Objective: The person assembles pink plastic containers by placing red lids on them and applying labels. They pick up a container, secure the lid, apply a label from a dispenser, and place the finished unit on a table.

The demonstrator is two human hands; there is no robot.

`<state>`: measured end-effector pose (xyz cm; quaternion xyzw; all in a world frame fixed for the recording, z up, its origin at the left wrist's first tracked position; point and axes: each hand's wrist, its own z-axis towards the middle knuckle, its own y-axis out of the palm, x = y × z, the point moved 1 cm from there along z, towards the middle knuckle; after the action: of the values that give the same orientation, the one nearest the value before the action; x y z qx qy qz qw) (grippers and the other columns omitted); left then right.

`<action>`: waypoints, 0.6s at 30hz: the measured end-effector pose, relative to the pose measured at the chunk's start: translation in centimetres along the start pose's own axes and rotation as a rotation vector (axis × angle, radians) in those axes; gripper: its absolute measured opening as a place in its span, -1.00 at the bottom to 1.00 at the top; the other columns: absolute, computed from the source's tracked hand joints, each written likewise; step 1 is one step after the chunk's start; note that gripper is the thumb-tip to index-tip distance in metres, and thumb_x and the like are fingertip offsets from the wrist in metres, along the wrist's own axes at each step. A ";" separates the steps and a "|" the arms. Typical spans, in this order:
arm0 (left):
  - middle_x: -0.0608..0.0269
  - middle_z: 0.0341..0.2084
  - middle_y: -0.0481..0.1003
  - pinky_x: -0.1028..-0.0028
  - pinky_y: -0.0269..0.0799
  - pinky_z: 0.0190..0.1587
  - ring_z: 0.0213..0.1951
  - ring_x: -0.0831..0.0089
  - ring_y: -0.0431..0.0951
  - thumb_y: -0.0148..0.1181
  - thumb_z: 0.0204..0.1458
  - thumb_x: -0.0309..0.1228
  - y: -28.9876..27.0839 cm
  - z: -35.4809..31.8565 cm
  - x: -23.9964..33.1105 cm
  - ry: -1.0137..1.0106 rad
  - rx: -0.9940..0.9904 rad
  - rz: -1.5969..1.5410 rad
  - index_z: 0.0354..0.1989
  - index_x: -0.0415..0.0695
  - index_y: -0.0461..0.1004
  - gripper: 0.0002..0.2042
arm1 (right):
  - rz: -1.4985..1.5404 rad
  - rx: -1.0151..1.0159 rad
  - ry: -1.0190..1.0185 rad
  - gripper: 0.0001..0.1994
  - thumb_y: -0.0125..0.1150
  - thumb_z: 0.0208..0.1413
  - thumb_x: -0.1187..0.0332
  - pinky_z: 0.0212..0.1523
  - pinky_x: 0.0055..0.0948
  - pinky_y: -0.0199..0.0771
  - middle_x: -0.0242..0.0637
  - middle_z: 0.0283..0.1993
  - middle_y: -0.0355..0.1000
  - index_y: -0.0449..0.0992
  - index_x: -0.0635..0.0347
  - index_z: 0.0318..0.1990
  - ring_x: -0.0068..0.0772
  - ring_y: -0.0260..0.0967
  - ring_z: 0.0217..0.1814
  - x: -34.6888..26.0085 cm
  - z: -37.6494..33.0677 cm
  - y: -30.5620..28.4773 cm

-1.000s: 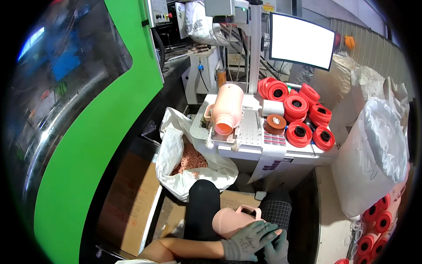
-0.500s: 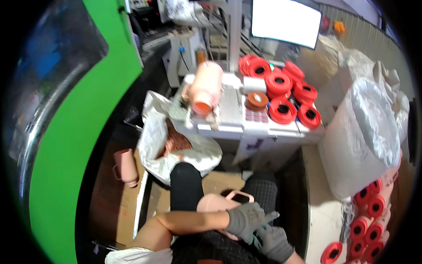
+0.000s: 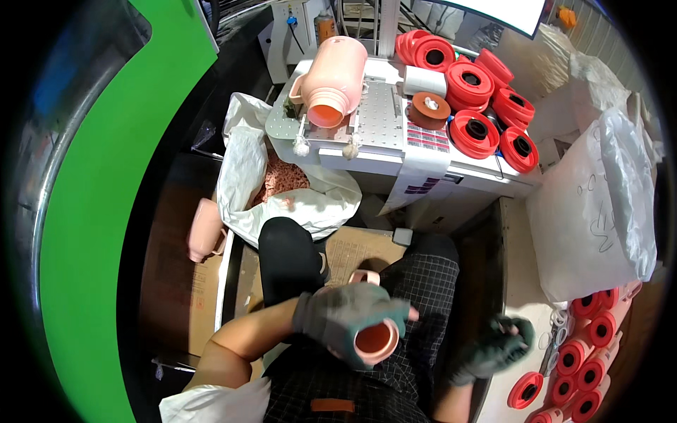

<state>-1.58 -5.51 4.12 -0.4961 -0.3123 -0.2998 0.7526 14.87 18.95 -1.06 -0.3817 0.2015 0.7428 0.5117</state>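
White workbench (image 3: 370, 162) ahead, pink jug (image 3: 376, 342) over the lap

The left hand (image 3: 349, 317) has its fingers clamped around the jug's neck end, open mouth beneath them, handle beyond. The right hand (image 3: 501, 345), near a red lid (image 3: 525, 390), has curled fingers; whether they hold anything I cannot tell.

Place: a workshop, most likely a factory production station.
Left side: a large green machine housing (image 3: 88, 275) with a dark window loomed there.
Work surface: a white bench (image 3: 363, 161) carried a perforated metal plate (image 3: 382, 106), below a lit screen (image 3: 497, 13).
Repeated wares: a pink jug (image 3: 376, 340) was in hand; red lids (image 3: 470, 83) were piled up, and capped jugs (image 3: 589, 374) crowded the lower right.
Bulk material: a white sack (image 3: 238, 187) held pink scraps (image 3: 283, 178).
Background: ribbed wall panels (image 3: 612, 39).
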 end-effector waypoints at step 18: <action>0.05 -0.09 0.58 0.19 0.50 0.09 -0.05 0.17 0.60 0.63 -0.47 -0.34 -1.1 -0.7 -1.9 -0.236 0.308 -0.172 0.13 -0.16 0.45 -0.19 | -0.252 0.033 0.398 -0.84 0.33 0.17 0.52 -0.05 -0.36 0.59 -0.08 -0.10 0.60 0.62 0.32 -0.10 -0.22 0.58 -0.14 9.2 -3.7 -8.2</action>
<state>-3.53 -6.30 3.06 -0.3786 -0.4817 -0.2514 0.7493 22.00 25.17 -9.77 -0.5345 0.2613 0.5798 0.5566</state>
